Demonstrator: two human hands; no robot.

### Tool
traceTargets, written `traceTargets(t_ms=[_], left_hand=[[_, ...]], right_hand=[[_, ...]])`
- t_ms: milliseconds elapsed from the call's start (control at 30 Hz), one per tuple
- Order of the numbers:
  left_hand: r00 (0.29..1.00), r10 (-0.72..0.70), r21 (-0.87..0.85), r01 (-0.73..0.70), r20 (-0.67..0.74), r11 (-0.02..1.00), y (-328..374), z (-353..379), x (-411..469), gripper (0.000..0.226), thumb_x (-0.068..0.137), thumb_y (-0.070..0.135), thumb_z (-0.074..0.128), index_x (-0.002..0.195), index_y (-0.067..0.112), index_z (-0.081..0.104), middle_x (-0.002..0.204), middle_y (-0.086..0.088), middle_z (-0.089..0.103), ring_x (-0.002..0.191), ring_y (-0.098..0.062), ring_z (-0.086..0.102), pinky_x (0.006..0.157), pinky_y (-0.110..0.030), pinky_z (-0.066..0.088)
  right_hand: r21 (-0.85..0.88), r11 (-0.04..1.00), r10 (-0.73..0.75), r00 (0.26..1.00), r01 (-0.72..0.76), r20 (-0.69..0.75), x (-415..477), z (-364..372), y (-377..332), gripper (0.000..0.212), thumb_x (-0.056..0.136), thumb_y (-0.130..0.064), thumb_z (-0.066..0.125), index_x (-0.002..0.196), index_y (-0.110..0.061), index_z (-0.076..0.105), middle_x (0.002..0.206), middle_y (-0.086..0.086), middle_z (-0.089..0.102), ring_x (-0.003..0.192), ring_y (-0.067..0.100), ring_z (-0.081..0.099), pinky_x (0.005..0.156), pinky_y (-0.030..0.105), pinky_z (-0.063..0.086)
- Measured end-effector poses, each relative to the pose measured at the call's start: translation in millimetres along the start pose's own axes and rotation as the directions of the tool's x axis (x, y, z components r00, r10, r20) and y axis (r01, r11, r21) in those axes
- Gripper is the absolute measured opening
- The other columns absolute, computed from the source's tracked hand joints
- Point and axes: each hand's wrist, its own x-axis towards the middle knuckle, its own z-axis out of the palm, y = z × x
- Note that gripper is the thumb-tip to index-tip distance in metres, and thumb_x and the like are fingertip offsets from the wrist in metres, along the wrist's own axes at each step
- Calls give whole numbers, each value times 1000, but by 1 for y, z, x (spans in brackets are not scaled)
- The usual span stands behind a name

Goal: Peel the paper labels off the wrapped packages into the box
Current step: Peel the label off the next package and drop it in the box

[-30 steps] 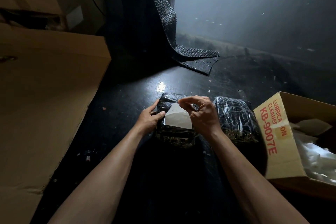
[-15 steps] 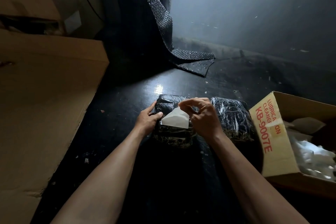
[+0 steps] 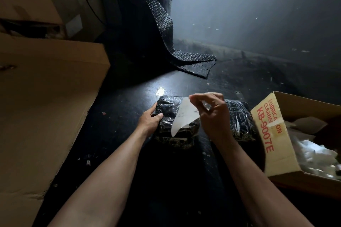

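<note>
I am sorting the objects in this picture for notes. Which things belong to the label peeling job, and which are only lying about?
Belong to the job:
- label, pinched by the right hand
- wrapped package, gripped by the left hand
- second package
- box

Lying about:
- bubble wrap roll
- cardboard sheet

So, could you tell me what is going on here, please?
A person is peeling a white paper label off a black wrapped package. The left hand grips the package's left edge while the right hand pinches the label's raised top end; whether its lower end is free is unclear. A second package and the open cardboard box sit to the right.
</note>
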Motion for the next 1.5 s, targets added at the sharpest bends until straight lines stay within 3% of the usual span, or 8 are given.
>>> traceTargets(t_ms=[167,300,400,533,1033,1133,1300,1500], left_hand=[[999,35,65,-34,-1,997,11,1,-17,85,65,56,68,145,50,39,141,-4,62,123,-20,63,110,-46,46],[994,83,116,-75,-67,990,21,7,-31,70,93,40,65,155,28,36,142,-11,59,128,-26,58,112,-41,43],[992,115,114,-107,-60,988,22,10,-39,82,82,54,68,153,29,38,147,-6,55,134,-23,54,115,-41,41],[990,132,147,-123,-53,981,20,11,-46,93,75,44,80,155,30,34,151,-3,52,138,-20,50,117,-45,38],[993,111,178,-103,-35,979,25,11,-54,83,89,36,74,158,25,28,159,-10,38,145,-27,40,120,-45,32],[992,118,257,-102,-47,961,27,11,-55,84,88,43,73,157,24,30,158,-10,41,145,-28,41,121,-48,31],[990,121,322,-92,-73,942,32,11,-63,82,85,40,77,155,24,37,152,-9,49,140,-26,47,119,-45,35],[943,270,408,-173,-194,897,66,28,-88,65,87,36,75,144,15,53,134,-12,66,124,-26,62,109,-38,46]], right_hand=[[-37,999,-14,999,15,31,7,-13,-1,9,85,-24,78,94,-25,81,89,-27,68,108,11,59,86,38,56],[-49,998,-38,999,38,-6,8,-15,-4,9,85,-23,78,94,-27,80,87,-27,66,108,8,59,88,33,54],[-65,996,-62,998,62,3,9,-14,-8,9,86,-25,77,94,-26,80,84,-29,65,108,10,59,88,36,54],[-83,995,-61,998,61,-5,11,-17,-7,14,87,-24,76,100,-26,79,92,-27,65,107,12,60,89,43,54],[-203,967,-166,985,156,-35,23,-34,-19,18,86,-25,77,105,-26,79,91,-30,57,96,14,69,85,38,59],[-280,942,-195,981,185,-7,20,-43,-18,20,86,-24,77,106,-24,78,89,-32,54,93,12,68,84,38,59],[-322,931,-182,983,174,4,14,-62,-13,27,86,-21,78,112,-24,77,102,-1,73,93,8,66,86,32,58],[-387,911,-120,990,139,73,11,-99,-13,47,88,-21,74,134,-26,62,96,-5,76,100,11,58,86,30,51]])
